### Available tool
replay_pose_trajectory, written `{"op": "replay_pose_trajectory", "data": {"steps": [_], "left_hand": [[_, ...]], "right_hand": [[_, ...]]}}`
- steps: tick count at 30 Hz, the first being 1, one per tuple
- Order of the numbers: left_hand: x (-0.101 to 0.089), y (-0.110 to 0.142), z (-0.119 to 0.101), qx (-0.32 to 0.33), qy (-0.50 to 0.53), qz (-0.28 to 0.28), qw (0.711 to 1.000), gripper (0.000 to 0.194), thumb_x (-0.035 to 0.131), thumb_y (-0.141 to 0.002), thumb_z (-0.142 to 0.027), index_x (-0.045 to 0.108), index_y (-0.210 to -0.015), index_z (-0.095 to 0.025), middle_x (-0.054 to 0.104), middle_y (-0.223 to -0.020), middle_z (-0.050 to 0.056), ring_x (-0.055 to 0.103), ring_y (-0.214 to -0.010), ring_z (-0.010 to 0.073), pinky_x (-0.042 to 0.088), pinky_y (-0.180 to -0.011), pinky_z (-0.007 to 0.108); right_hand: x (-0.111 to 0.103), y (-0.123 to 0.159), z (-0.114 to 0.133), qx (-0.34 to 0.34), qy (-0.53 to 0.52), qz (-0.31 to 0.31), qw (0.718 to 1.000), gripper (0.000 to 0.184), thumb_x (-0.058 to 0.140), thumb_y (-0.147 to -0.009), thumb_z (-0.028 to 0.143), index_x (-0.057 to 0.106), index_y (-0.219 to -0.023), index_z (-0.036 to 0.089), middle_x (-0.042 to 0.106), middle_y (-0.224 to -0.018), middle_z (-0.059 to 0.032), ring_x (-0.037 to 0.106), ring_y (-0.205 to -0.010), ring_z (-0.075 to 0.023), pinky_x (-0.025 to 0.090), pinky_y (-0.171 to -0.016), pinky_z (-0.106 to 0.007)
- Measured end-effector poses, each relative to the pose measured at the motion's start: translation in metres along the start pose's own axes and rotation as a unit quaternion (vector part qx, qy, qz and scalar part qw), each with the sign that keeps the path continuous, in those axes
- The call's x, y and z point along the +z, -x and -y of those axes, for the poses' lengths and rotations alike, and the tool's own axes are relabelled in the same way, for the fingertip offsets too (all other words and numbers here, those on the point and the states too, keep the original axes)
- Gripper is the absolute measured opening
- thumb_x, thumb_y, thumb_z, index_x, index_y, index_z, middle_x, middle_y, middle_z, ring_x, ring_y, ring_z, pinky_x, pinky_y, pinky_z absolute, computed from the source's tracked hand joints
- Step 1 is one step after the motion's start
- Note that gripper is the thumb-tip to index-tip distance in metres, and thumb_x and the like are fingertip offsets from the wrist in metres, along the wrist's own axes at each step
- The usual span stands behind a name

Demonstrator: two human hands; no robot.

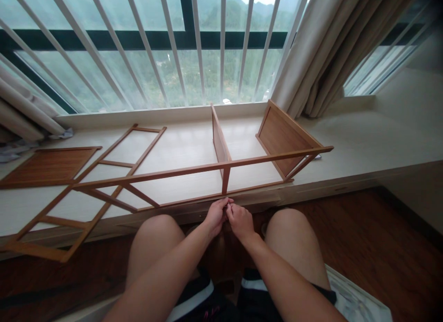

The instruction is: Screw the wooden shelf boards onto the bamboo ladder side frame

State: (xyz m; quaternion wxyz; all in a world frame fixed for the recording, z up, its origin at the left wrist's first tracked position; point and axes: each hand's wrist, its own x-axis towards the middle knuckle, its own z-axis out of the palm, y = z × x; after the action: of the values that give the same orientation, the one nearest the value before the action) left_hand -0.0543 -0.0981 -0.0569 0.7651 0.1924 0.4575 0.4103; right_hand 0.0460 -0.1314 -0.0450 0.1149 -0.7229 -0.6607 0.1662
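Partly assembled wooden shelf frame [207, 167] lying on its side on the pale window-sill bench [363, 142], long axis running left to right, roughly parallel to the window and rising slightly toward the right end. Upper long rail spanning from the left ladder section to the right end panel [282, 142]; lower long rail resting along the front edge of the bench. Middle divider panel [218, 140] standing on edge, pointing away toward the window. Right end panel tilted, leaning outward to the right. Compartments between the panels open, showing only the bench surface behind them. Left hand [216, 216] and right hand [240, 220] pressed close together, fingertips meeting just below the foot of the middle upright, at the lower rail near the bench edge; fingers curled in a pinch on something too small to identify. Frame directly ahead of and above both hands, touching or nearly touching the fingertips. Separate ladder-type side frame [86, 193] lying flat and diagonal at left, overlapping the left end of the shelf frame. Loose wooden panel [48, 165] flat on the bench farther left. Bare knees either side of the forearms, above a dark wooden floor [374, 239]. Window bars [197, 45] and curtain [321, 50] behind.
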Motion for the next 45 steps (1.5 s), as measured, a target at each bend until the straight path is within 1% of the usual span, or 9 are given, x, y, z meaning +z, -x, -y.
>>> {"op": "replay_pose_trajectory", "data": {"steps": [4,9,13,21,33,37,39,41,45], "left_hand": [[0.0,-0.001,-0.001,-0.008,0.002,0.0,1.0,0.03,0.076,-0.069,-0.038,0.07,-0.082,-0.012,0.062,-0.07,0.002,0.055,-0.061,0.0103,0.039,-0.052,0.021],[-0.001,-0.001,0.0,-0.013,0.003,0.003,1.0,0.03,0.077,-0.068,-0.039,0.069,-0.082,-0.012,0.06,-0.068,0.001,0.054,-0.06,0.0101,0.04,-0.053,0.021],[-0.002,-0.001,0.001,-0.008,0.002,0.001,1.0,0.03,0.076,-0.069,-0.039,0.07,-0.083,-0.012,0.061,-0.071,0.002,0.055,-0.062,0.0102,0.041,-0.053,0.02],[-0.001,0.0,0.002,-0.009,-0.014,0.005,1.0,0.03,0.074,-0.072,-0.039,0.07,-0.085,-0.013,0.061,-0.073,0.002,0.056,-0.063,0.0106,0.039,-0.051,0.02],[0.001,0.001,0.0,0.005,-0.019,-0.007,1.0,0.031,0.076,-0.069,-0.04,0.07,-0.082,-0.012,0.06,-0.071,0.002,0.055,-0.062,0.0105,0.04,-0.052,0.02],[0.001,0.001,0.0,0.003,-0.025,-0.011,1.0,0.032,0.077,-0.068,-0.04,0.069,-0.083,-0.012,0.06,-0.069,0.002,0.054,-0.061,0.01,0.038,-0.05,0.019],[0.0,0.0,0.0,0.003,-0.031,-0.011,0.999,0.033,0.077,-0.069,-0.041,0.069,-0.083,-0.012,0.06,-0.069,0.002,0.055,-0.06,0.0099,0.038,-0.049,0.019],[-0.001,-0.001,0.001,0.005,-0.035,-0.011,0.999,0.034,0.077,-0.068,-0.042,0.069,-0.082,-0.012,0.06,-0.067,0.001,0.054,-0.057,0.0094,0.038,-0.049,0.019],[0.0,-0.002,0.001,0.011,-0.038,0.0,0.999,0.035,0.076,-0.069,-0.044,0.068,-0.081,-0.011,0.055,-0.055,-0.002,0.048,-0.045,0.007,0.035,-0.045,0.019]], "right_hand": [[-0.004,0.001,0.007,-0.004,0.035,-0.007,0.999,0.032,0.038,-0.099,0.03,0.067,-0.092,0.017,0.072,-0.09,-0.0107,0.067,-0.079,-0.0208,0.039,-0.064,-0.027],[-0.006,0.001,0.007,-0.013,0.052,-0.003,0.999,0.033,0.037,-0.099,0.03,0.067,-0.094,0.017,0.072,-0.091,-0.0114,0.067,-0.081,-0.0211,0.04,-0.065,-0.027],[-0.006,0.002,0.004,-0.017,0.034,0.015,0.999,0.037,0.034,-0.1,0.034,0.067,-0.095,0.019,0.073,-0.09,-0.0096,0.067,-0.077,-0.0201,0.039,-0.065,-0.027],[-0.008,0.004,0.0,-0.016,-0.022,0.012,1.0,0.042,0.03,-0.102,0.036,0.067,-0.094,0.018,0.073,-0.092,-0.01,0.067,-0.08,-0.0197,0.035,-0.065,-0.027],[-0.004,0.002,-0.002,-0.016,-0.02,0.006,1.0,0.041,0.031,-0.101,0.036,0.067,-0.093,0.02,0.073,-0.09,-0.0093,0.066,-0.079,-0.0202,0.035,-0.065,-0.026],[0.0,0.001,-0.004,-0.012,-0.073,-0.002,0.997,0.04,0.033,-0.099,0.035,0.067,-0.088,0.019,0.073,-0.086,-0.0093,0.064,-0.076,-0.0195,0.032,-0.062,-0.026],[0.003,0.0,-0.006,0.0,-0.144,0.002,0.99,0.04,0.034,-0.098,0.036,0.065,-0.08,0.019,0.071,-0.079,-0.0073,0.062,-0.071,-0.0176,0.032,-0.061,-0.025],[0.006,-0.001,-0.007,0.005,-0.238,0.007,0.971,0.042,0.035,-0.097,0.038,0.061,-0.071,0.018,0.066,-0.069,-0.0042,0.057,-0.064,-0.0156,0.032,-0.06,-0.025],[0.012,-0.004,-0.006,0.022,-0.451,0.016,0.892,0.043,0.043,-0.09,0.045,0.046,-0.055,0.019,0.05,-0.054,0.0012,0.045,-0.055,-0.0124,0.032,-0.058,-0.024]]}}
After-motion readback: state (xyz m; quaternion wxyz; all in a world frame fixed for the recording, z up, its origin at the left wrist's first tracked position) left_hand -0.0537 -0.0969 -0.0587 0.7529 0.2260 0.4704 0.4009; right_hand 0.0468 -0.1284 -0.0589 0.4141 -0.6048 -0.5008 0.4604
